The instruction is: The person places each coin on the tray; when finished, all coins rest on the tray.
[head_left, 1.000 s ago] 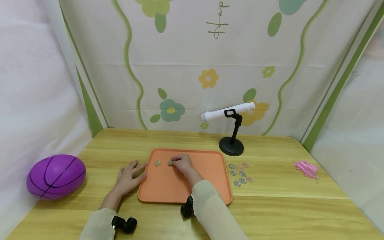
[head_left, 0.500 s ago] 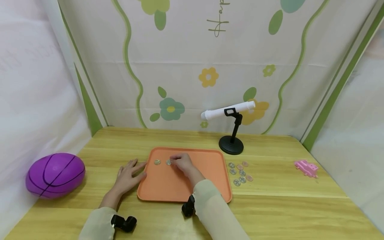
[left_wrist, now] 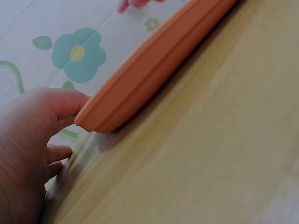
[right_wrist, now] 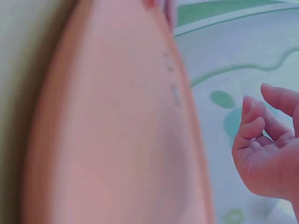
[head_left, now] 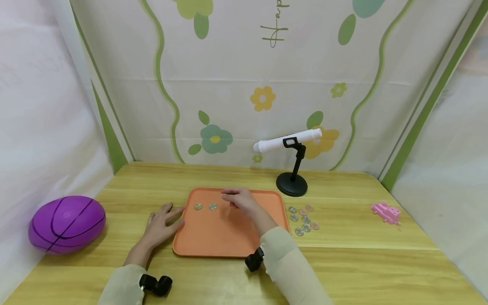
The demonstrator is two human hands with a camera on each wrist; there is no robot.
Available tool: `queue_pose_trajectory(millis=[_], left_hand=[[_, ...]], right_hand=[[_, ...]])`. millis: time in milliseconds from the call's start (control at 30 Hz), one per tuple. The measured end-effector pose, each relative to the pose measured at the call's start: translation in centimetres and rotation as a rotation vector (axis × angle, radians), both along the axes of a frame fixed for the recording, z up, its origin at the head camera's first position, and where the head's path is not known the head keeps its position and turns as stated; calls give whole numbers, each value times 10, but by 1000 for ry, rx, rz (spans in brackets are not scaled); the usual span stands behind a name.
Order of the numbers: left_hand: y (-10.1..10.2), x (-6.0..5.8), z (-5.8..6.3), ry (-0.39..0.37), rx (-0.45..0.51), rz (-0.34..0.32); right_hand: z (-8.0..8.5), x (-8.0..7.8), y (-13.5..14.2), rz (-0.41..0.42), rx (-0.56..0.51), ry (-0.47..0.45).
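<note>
Two silvery coins lie side by side near the far left corner of the orange tray (head_left: 225, 241): a left coin (head_left: 198, 206) and a right coin (head_left: 212, 206). Just right of them, my right hand (head_left: 244, 201) hovers over the tray. In the right wrist view its fingers (right_wrist: 252, 128) are loosely bent, with a gap to the thumb and nothing between. My left hand (head_left: 160, 226) rests on the table at the tray's left side, fingers spread, with its thumb and index finger at the rim. The left wrist view shows this hand (left_wrist: 28, 144) against the tray corner.
Several silvery and copper-coloured coins (head_left: 306, 219) lie on the table right of the tray. Behind them stands a white microphone (head_left: 270, 145) on a black stand (head_left: 292, 184). A purple ball (head_left: 67, 224) sits far left, a pink toy (head_left: 386, 212) far right.
The right hand has let go of the right coin, leaving it flat on the tray, and has lifted away to the right. The left hand stays at the tray's rim.
</note>
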State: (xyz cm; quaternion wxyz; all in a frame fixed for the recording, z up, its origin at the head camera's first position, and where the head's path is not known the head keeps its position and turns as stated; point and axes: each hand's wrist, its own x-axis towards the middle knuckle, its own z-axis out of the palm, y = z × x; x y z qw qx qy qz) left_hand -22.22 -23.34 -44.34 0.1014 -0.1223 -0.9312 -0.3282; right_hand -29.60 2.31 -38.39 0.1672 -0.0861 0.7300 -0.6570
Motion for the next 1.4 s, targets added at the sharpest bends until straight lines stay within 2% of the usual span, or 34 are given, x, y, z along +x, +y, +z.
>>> queue_pose_trajectory(millis=[267,500,667,933,1200,1400], left_hand=[[0,0,0,-5,-1,-4],[-1,0,0,-10,-3,-4],[-2,-1,-1,-6,-3,-5],[-1,-1,-1,-10,1,-8],[0,0,1,-17,1,-8],[0,0,1,-18,6,-8]], right_hand=[[26,1,44,-90,-79,72],[46,4,83,-120,-103,98],[53,6,109,-131,-106,144],[46,15,158,-149,-14,225],[28,28,199,-152,80,247],[13,33,219,-152,133,238]])
